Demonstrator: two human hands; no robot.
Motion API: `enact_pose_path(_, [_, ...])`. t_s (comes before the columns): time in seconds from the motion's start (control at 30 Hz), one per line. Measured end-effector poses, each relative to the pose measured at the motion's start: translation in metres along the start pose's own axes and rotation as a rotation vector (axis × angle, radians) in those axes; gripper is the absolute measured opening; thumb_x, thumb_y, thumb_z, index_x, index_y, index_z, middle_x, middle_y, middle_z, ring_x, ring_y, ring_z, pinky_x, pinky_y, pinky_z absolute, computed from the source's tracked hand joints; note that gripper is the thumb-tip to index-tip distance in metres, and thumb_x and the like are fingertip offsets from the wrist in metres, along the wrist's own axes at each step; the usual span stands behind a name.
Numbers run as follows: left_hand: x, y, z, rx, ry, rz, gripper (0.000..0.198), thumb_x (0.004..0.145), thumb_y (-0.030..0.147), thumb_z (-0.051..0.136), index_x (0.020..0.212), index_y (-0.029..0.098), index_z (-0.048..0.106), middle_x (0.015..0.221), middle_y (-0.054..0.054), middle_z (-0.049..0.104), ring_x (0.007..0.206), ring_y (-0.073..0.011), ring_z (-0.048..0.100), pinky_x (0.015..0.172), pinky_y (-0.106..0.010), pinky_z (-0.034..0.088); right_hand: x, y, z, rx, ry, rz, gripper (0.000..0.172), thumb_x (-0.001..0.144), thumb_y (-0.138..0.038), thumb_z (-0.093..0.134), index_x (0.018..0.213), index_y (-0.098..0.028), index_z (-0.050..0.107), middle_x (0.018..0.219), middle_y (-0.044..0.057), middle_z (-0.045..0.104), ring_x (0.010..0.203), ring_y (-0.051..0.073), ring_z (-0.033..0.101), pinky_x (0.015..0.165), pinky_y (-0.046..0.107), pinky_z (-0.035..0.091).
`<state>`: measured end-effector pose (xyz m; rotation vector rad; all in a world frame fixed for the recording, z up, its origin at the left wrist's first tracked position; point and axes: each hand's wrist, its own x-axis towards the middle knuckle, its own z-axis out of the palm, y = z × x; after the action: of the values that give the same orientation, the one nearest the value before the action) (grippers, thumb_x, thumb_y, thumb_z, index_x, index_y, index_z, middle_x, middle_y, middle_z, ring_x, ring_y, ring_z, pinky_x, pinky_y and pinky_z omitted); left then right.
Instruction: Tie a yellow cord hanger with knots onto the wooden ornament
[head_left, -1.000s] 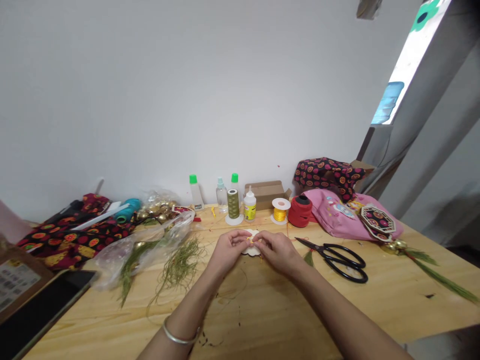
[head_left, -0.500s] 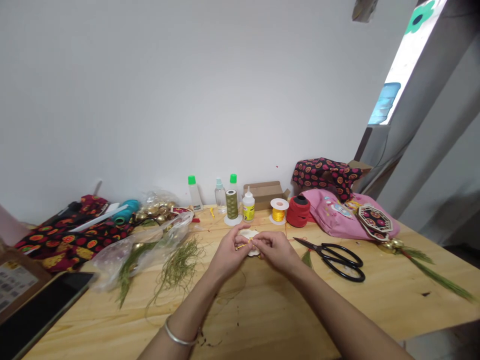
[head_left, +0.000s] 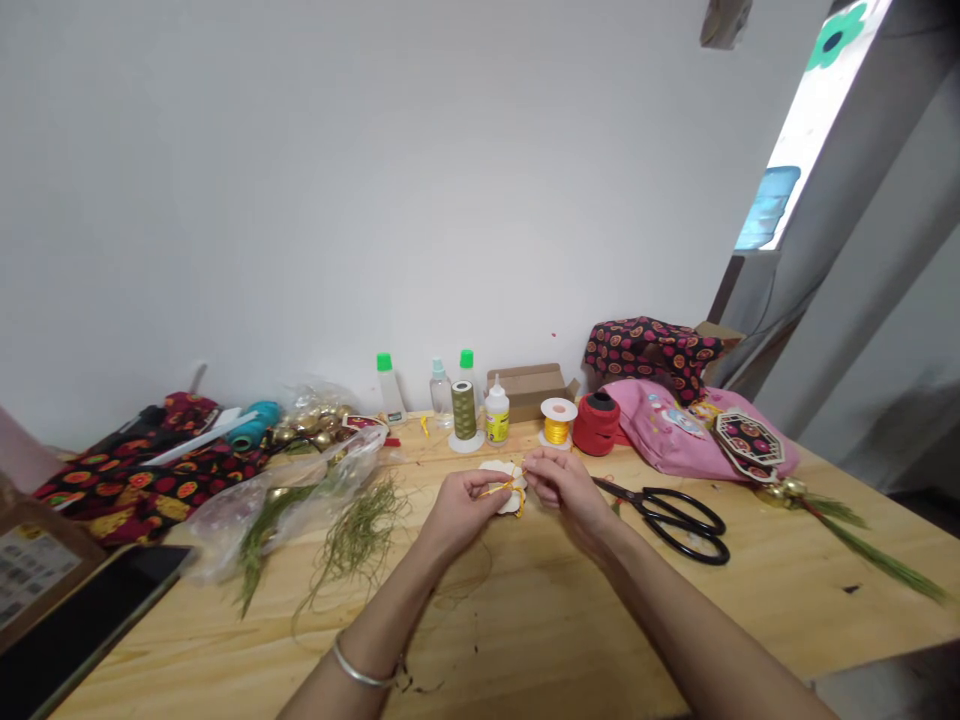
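Yellow cord (head_left: 517, 484) runs between my two hands, over a small cream-coloured piece (head_left: 495, 466) with a scalloped edge. My left hand (head_left: 469, 505) pinches the cord and the near-left side of the piece between thumb and fingers. To the right, my right hand (head_left: 559, 485) has its fingertips closed on the cord near the piece's right edge. A loop of the cord hangs at the front of the piece. Black-handled scissors (head_left: 675, 515) lie just right of my right hand. A bundle of loose green thread (head_left: 360, 530) rests left of my left hand.
Behind the hands stand a green thread spool (head_left: 464, 410), a glue bottle (head_left: 496, 412), a yellow cord spool (head_left: 557, 424) and a red thread cone (head_left: 598, 424). A pink pouch (head_left: 656, 425) with an octagonal ornament (head_left: 750, 443) lies right; a phone (head_left: 90, 620) lies left.
My hands have drawn apart, the right one moving slightly right and up with the cord. More of the cream piece and the yellow cord now shows between them.
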<state>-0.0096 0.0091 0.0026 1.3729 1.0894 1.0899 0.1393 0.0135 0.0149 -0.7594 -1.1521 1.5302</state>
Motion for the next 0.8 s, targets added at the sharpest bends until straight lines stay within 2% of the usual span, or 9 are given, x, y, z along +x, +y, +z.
enact_pose_path(0.1, [0.0000,0.0017,0.0018,-0.003,-0.014,-0.010,0.021,0.056,0.026,0.065,0.072,0.012,0.068,0.067,-0.005,0.068,0.055,-0.0127,0.056,0.055,-0.023,0.043,-0.0012,-0.0004,-0.0002,0.132,0.004,-0.008,0.007,0.066,-0.018,0.055,0.062,-0.013,0.054,0.051,-0.006,0.042,0.042,0.003,0.033,0.038,0.014,0.024])
enact_pose_path(0.17, [-0.0001,0.0022,0.0022,-0.007,-0.027,-0.011,0.020,0.055,0.026,0.065,0.069,0.012,0.069,0.066,-0.005,0.068,0.056,-0.0129,0.056,0.056,-0.023,0.043,-0.0019,-0.0013,0.0001,0.183,-0.004,-0.014,0.004,0.066,-0.016,0.055,0.064,-0.013,0.056,0.062,-0.002,0.050,0.053,0.005,0.043,0.049,0.016,0.034])
enact_pose_path(0.23, [-0.0003,0.0020,0.0022,-0.014,-0.031,-0.018,0.023,0.054,0.027,0.066,0.071,0.012,0.069,0.064,-0.005,0.068,0.054,-0.0123,0.056,0.055,-0.023,0.043,-0.0023,-0.0023,0.0003,0.227,-0.036,-0.023,0.004,0.067,-0.016,0.054,0.064,-0.013,0.056,0.069,0.000,0.054,0.064,0.008,0.048,0.061,0.019,0.038])
enact_pose_path(0.4, [-0.0025,0.0031,0.0018,-0.052,-0.064,-0.047,0.040,0.050,0.027,0.070,0.086,0.011,0.065,0.058,-0.002,0.064,0.046,-0.0092,0.050,0.049,-0.022,0.040,-0.0015,-0.0032,-0.0006,0.317,-0.075,-0.029,0.006,0.069,-0.016,0.052,0.064,-0.014,0.055,0.068,0.000,0.054,0.067,0.010,0.050,0.068,0.024,0.039])
enact_pose_path(0.53, [-0.0047,0.0079,0.0022,-0.071,-0.104,-0.028,0.023,0.052,0.027,0.069,0.068,0.010,0.068,0.056,-0.002,0.062,0.051,-0.0097,0.049,0.052,-0.022,0.038,-0.0018,-0.0046,-0.0005,0.329,-0.076,0.000,0.005,0.069,-0.016,0.052,0.064,-0.015,0.053,0.067,0.000,0.054,0.066,0.010,0.051,0.069,0.025,0.039])
enact_pose_path(0.8, [-0.0010,0.0048,0.0027,-0.058,0.019,-0.071,0.021,0.050,0.029,0.069,0.055,0.009,0.064,0.046,-0.002,0.058,0.041,-0.0077,0.044,0.043,-0.021,0.033,-0.0062,-0.0078,0.0049,0.277,-0.199,-0.034,0.006,0.071,-0.017,0.048,0.065,-0.016,0.049,0.053,-0.003,0.046,0.062,0.011,0.049,0.065,0.025,0.035])
